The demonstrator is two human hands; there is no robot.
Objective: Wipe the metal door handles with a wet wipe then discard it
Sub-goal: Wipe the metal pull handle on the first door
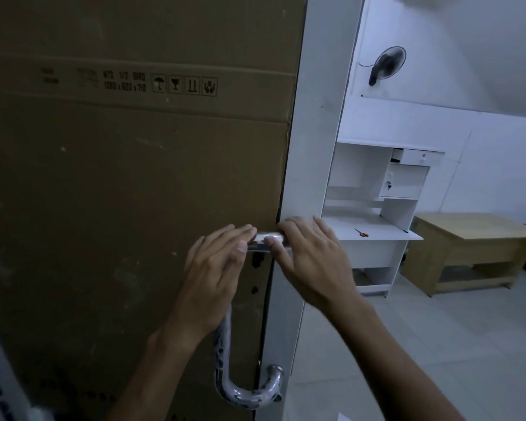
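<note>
A sheet of cardboard covers the door face at left, printed with size text and four handling symbols. The metal door handle is a curved chrome bar fixed to the white door edge; its lower end bends into the door, and its upper end lies between the two hands.

The left hand sits over the upper part of the handle, fingers nearly straight and close together, thumb beside the bar. Between the two hands a small white piece, apparently the wet wipe, lies on the top of the handle. The right hand touches it with thumb and fingertips, fingers spread and relaxed; a firm pinch cannot be confirmed.

Further right stand a white desk carrying a small orange tool, a wooden table, and a wall fan.
</note>
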